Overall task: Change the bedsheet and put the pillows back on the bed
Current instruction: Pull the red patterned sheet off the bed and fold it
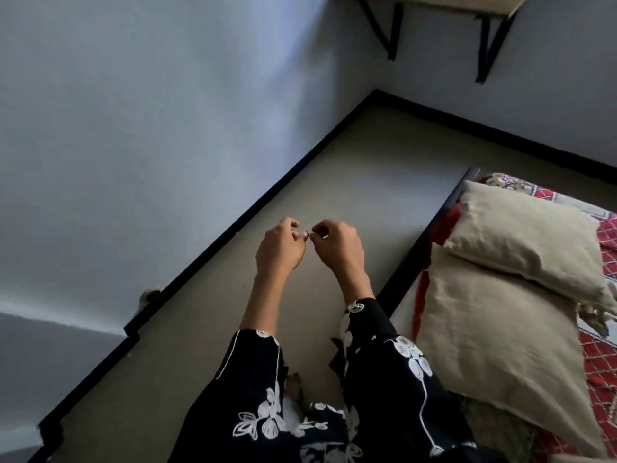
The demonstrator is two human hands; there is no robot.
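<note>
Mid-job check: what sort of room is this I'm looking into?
Most likely a bedroom: a low bed with a red patterned sheet, two beige pillows lying on it, and a wall shelf on black brackets.

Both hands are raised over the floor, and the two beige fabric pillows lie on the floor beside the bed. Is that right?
Not quite. The head view shows the two beige fabric pillows lying on the red patterned bedsheet, not on the floor. The left hand and right hand are indeed raised over the floor.
</note>
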